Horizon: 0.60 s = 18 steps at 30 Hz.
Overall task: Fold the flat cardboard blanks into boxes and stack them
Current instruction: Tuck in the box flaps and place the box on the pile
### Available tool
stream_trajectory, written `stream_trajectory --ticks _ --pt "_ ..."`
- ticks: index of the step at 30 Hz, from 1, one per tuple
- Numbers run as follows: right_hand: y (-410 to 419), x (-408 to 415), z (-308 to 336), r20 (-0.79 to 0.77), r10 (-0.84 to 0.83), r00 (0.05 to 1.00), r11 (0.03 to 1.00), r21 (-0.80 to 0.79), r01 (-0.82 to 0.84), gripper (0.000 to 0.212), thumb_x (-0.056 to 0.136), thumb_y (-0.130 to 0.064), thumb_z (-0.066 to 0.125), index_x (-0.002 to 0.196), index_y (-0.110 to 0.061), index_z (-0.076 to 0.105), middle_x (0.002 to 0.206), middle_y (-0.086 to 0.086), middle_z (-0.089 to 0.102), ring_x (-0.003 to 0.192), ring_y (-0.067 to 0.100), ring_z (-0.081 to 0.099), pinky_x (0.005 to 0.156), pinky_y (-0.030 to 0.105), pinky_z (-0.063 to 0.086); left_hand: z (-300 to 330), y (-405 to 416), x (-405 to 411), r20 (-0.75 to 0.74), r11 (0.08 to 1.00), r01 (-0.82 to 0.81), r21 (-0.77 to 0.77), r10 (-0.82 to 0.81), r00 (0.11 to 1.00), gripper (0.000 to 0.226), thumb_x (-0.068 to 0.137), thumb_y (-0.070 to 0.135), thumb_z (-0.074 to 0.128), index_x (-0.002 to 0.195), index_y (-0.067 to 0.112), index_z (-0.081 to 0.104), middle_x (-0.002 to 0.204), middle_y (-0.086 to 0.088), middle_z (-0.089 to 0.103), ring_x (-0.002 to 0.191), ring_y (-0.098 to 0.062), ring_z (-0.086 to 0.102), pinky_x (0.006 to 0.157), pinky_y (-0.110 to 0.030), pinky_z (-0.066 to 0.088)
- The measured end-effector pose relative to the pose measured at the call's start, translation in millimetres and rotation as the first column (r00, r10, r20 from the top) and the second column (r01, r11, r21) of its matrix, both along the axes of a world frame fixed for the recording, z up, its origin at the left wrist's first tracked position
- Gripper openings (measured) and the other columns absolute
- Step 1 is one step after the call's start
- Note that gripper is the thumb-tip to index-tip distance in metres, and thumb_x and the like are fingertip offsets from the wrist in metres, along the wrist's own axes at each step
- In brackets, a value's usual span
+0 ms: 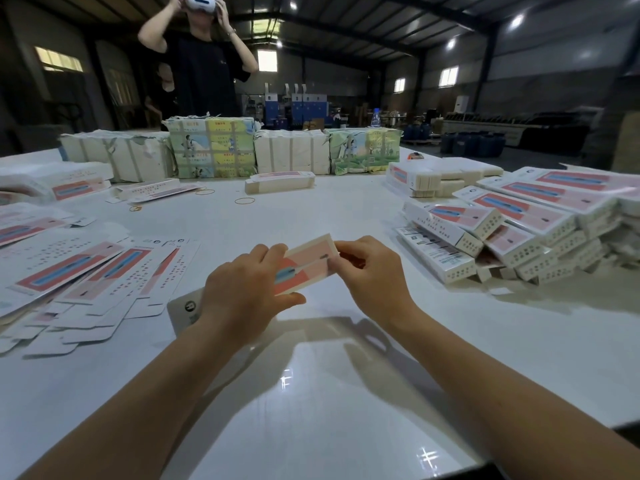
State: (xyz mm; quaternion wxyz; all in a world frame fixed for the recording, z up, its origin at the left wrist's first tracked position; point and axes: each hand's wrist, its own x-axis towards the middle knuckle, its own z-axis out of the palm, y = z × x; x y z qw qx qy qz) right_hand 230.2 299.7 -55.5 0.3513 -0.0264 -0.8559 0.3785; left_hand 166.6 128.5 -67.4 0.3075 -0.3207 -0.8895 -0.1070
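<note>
Left fingers: curled round the near end of a pink-and-white blank point(306, 265), thumb underneath at its lower edge
Right fingers: pinching the far end of the same blank, thumb on its printed face
Left hand point(242, 289): grips the blank just above the table, wrist towards the camera
Right hand point(370, 271): holds the blank's other end, level with the left
Blank: lifted off the white table point(329, 393), tilted, between the two hands at the centre
Flat blanks point(86, 271): spread in a loose fan on the table to the left
Folded boxes point(512, 223): stacked in a heap to the right, printed faces up
Rubber bands point(245, 201): lying loose on the table beyond the hands
Wrapped bundles point(214, 147): in a row along the far edge
Person point(199, 57): standing behind the bundles, both hands raised to a white headset
</note>
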Motion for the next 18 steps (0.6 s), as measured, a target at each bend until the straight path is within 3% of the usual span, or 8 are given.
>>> stream_trajectory --ticks 6,10,12,15,16,18 --pt "-1 -1 -3 0.001 0.061 0.998 0.998 -0.008 -0.061 0.023 0.088 -0.015 0.062 0.108 -0.02 0.072 0.086 0.003 0.064 0.071 0.006 0.055 0.067 0.01 0.04 3 -8 -5 0.046 1.0 -0.007 -0.02 0.008 0.999 0.069 0.07 0.062 0.068 0.124 0.021 0.05 0.099 0.001 0.061 0.073 -0.021 0.058 0.056 -0.03 0.045" --pt "1 -1 -6 0.012 0.067 0.998 0.997 0.037 -0.068 0.046 0.089 -0.017 0.063 0.134 -0.016 0.052 0.107 0.0 0.06 0.085 0.008 0.053 0.076 0.014 0.044 4 -11 -7 0.074 0.999 0.001 -0.036 0.002 0.997 0.07 0.071 0.065 0.066 0.125 0.024 0.047 0.102 0.005 0.06 0.071 -0.014 0.049 0.052 -0.024 0.036" --pt "2 -1 -7 0.033 0.105 0.994 0.986 0.125 -0.108 0.065 0.087 -0.019 0.064 0.145 -0.02 0.033 0.126 -0.001 0.045 0.106 0.009 0.047 0.083 0.012 0.04 4 -12 -8 0.082 0.998 0.01 -0.06 -0.005 0.997 0.07 0.071 0.066 0.065 0.125 0.026 0.046 0.103 0.007 0.059 0.07 -0.011 0.044 0.05 -0.021 0.028" --pt "3 -3 -11 0.162 0.166 0.973 0.931 0.299 -0.209 0.088 0.084 -0.022 0.068 0.15 -0.032 0.011 0.153 -0.011 0.011 0.137 0.009 0.014 0.105 0.018 0.022 2 -14 -9 0.112 0.996 0.032 -0.085 -0.022 0.993 0.072 0.07 0.067 0.064 0.127 0.03 0.043 0.107 0.01 0.058 0.074 -0.008 0.045 0.052 -0.019 0.03" --pt "4 -3 -13 0.194 0.174 0.966 0.902 0.363 -0.235 0.09 0.083 -0.021 0.069 0.15 -0.032 0.01 0.155 -0.013 0.007 0.139 0.009 0.008 0.108 0.021 0.019 2 -13 -8 0.132 0.995 0.048 -0.087 -0.036 0.991 0.072 0.07 0.067 0.064 0.128 0.03 0.042 0.108 0.011 0.057 0.075 -0.009 0.047 0.055 -0.021 0.035" --pt "3 -4 -16 0.203 0.186 0.961 0.849 0.46 -0.262 0.083 0.083 -0.018 0.069 0.15 -0.026 0.02 0.155 -0.006 0.017 0.139 0.015 0.012 0.112 0.028 0.022 2 -13 -8 0.166 0.994 0.078 -0.079 -0.064 0.984 0.074 0.07 0.068 0.064 0.13 0.031 0.042 0.108 0.012 0.056 0.081 -0.011 0.054 0.065 -0.025 0.045"
